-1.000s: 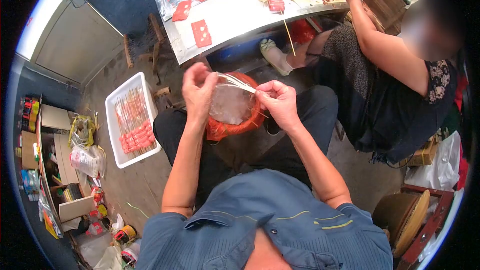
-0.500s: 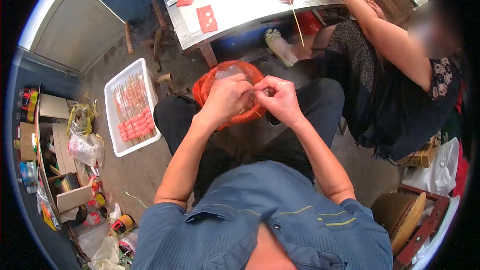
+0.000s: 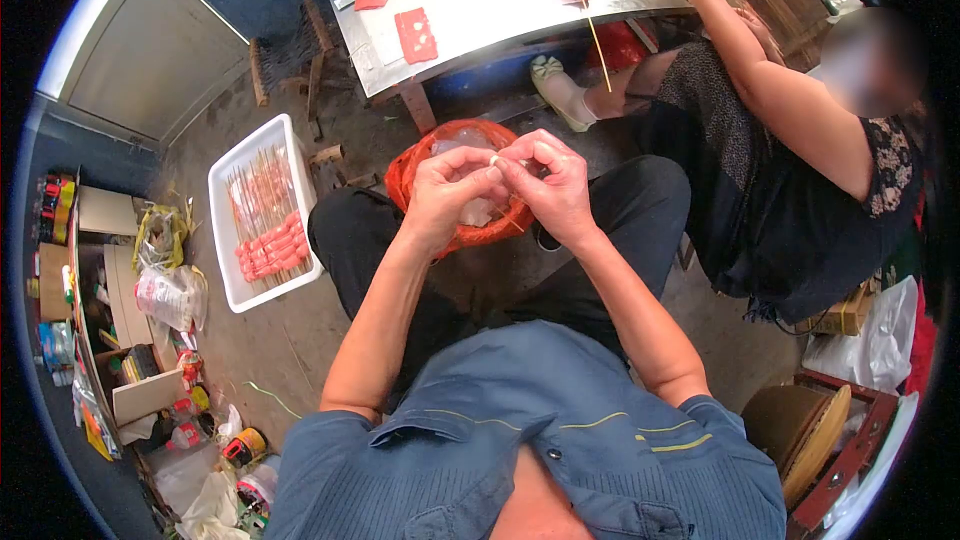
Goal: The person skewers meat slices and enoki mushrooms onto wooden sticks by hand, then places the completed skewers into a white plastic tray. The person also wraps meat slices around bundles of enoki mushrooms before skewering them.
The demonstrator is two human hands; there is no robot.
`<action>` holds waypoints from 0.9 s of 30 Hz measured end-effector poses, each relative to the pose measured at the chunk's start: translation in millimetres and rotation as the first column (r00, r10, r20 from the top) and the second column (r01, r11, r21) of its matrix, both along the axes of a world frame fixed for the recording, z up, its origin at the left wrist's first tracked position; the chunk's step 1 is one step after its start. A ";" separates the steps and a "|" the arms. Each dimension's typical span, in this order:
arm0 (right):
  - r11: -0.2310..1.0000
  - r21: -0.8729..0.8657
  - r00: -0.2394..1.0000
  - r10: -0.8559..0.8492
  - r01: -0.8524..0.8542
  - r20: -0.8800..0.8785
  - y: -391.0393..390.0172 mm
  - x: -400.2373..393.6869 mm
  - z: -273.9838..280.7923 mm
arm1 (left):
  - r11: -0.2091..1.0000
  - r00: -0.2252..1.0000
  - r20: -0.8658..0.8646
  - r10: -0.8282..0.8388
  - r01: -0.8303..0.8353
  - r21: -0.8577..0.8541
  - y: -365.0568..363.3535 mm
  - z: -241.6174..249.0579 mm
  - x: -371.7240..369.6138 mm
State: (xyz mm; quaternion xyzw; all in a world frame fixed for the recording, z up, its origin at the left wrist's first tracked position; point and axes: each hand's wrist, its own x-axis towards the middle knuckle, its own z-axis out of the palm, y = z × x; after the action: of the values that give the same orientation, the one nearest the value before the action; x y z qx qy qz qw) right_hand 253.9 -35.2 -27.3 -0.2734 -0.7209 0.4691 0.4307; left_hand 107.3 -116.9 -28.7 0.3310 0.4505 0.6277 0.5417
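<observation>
My left hand (image 3: 442, 198) and my right hand (image 3: 552, 188) are raised together over my lap, fingertips touching. Between them they pinch a small pale bit of clear plastic wrap (image 3: 494, 166); most of it is hidden by my fingers. Right below stands an orange bag-lined bin (image 3: 412, 168) with crumpled clear plastic (image 3: 482, 210) inside. A thin bamboo skewer (image 3: 510, 224) pokes out under my right hand.
A white tray (image 3: 225, 190) of meat skewers lies on the floor to the left. A white table (image 3: 480, 10) with red meat pieces stands ahead. Another person (image 3: 790, 140) sits at the right, reaching onto it. Cluttered shelves (image 3: 90, 300) line the left wall.
One second ago my hands were apart, pulling clear plastic off a skewer bundle. They have come together and now pinch at one spot, slightly higher than half a second ago.
</observation>
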 end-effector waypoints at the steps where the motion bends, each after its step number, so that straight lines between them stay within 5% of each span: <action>1: 1.000 -0.001 1.000 0.000 0.000 0.000 1.3 -0.9 -0.7 | 1.000 1.000 0.025 0.010 -0.010 -0.020 0.0 1.4 -0.9; 3: 0.955 0.297 0.996 -0.023 -0.002 0.083 3.4 -2.3 -0.1 | 0.999 0.999 0.049 0.021 -0.019 -0.040 0.4 -1.0 -4.2; 9: 0.864 0.504 0.989 -0.064 -0.012 0.133 -1.4 -4.1 2.7 | 0.996 0.997 0.076 -0.033 0.040 -0.086 -1.8 -6.7 -23.9; 10: 0.864 0.503 0.989 -0.064 -0.012 0.134 -2.8 -2.2 0.0 | 0.994 0.997 0.002 -0.076 0.076 -0.082 -2.1 -8.6 -26.9; 12: 0.955 0.218 0.965 0.157 -0.203 0.210 -4.6 3.7 -7.7 | 0.990 0.990 -0.070 -0.119 0.113 -0.082 -2.6 -9.4 -28.7; 15: 0.959 0.133 0.902 0.182 -0.251 0.392 -3.6 8.0 -15.3 | 0.981 0.966 -0.184 -0.182 0.166 -0.098 -3.2 -5.6 -28.7; 19: 0.956 0.102 0.890 0.215 -0.277 0.403 -4.5 6.2 -18.8 | 0.978 0.935 -0.299 -0.191 0.156 -0.138 -4.0 -3.0 -29.2; 21: 0.910 0.406 0.985 0.011 -0.082 0.174 -7.4 -0.8 -21.4 | 0.972 0.910 -0.355 -0.214 0.163 -0.167 -2.5 -4.8 -32.5; 25: 0.907 0.386 0.979 0.108 -0.169 0.173 -6.4 0.5 -20.1 | 0.979 0.801 -0.563 -0.202 0.163 -0.119 -0.6 -3.1 -35.6; 27: 0.943 0.171 0.930 0.230 -0.285 0.287 -7.5 3.9 -25.5 | 0.980 0.754 -0.627 -0.194 0.174 -0.094 0.8 1.0 -35.2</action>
State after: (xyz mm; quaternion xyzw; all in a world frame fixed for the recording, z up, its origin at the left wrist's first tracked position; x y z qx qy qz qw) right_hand 257.8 -42.7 -52.8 -0.1888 -0.8467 0.4028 0.2921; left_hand 72.1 -116.1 -27.7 0.5574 0.5810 0.4164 0.4222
